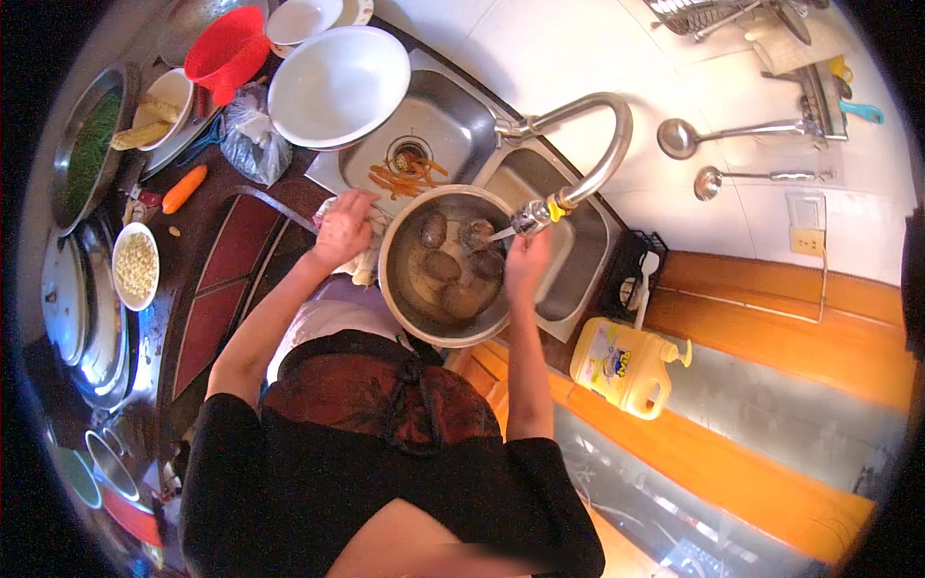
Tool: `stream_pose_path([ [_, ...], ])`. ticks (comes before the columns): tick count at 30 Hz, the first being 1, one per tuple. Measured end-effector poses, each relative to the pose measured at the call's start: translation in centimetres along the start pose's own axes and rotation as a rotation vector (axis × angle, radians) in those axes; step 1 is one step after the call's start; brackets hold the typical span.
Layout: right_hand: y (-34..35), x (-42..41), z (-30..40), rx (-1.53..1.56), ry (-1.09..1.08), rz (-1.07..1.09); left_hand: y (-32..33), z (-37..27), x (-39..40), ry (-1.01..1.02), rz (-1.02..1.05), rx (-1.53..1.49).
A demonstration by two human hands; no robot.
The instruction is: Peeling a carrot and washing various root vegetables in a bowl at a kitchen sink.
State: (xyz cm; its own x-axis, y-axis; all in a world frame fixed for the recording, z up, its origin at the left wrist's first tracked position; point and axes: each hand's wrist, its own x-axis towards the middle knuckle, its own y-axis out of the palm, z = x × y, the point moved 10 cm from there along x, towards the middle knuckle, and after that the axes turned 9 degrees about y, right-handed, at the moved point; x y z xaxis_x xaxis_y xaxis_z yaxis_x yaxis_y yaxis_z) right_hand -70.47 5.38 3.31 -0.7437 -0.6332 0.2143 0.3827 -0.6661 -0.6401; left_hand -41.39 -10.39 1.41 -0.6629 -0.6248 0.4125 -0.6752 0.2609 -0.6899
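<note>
A round metal pot (390, 289) sits at the front edge of the double sink, over its divider. It holds cloudy water and several round brown vegetables (440, 266), too blurred to name surely. Water runs into it from the curved tap (621, 137). My right hand (529, 260) is at the pot's right rim, just under the tap head; the tap and blur hide whether it grips the rim or the head. To the pot's left, my left hand (345, 230) rests on a pale cloth (367, 261) by the sink edge, and its grip is unclear.
Orange peelings (405, 179) lie around the left basin's drain. A white basin (340, 87) overhangs that basin. On the left counter are a carrot (185, 189), a plastic bag (256, 141) and a bowl of chopped pale pieces (136, 267). A yellow detergent jug (621, 368) stands at right.
</note>
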Motion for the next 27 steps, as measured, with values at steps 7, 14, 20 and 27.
stream_pose_path([
  [7,5.5,-4.5,2.5,-0.609,-0.135,0.138,3.7,-11.4,5.4,0.321,0.019,-0.221],
  [14,6.8,-3.3,-8.8,0.180,0.346,0.462,14.3,-11.8,5.5,0.006,0.583,-0.219],
  [20,7.5,-5.8,-4.8,0.597,0.771,0.712,18.7,-7.6,2.4,-0.614,0.662,-1.098],
  [27,7.3,-5.0,-7.1,0.637,0.713,0.599,20.1,-8.9,3.6,-0.417,0.649,-0.859],
])
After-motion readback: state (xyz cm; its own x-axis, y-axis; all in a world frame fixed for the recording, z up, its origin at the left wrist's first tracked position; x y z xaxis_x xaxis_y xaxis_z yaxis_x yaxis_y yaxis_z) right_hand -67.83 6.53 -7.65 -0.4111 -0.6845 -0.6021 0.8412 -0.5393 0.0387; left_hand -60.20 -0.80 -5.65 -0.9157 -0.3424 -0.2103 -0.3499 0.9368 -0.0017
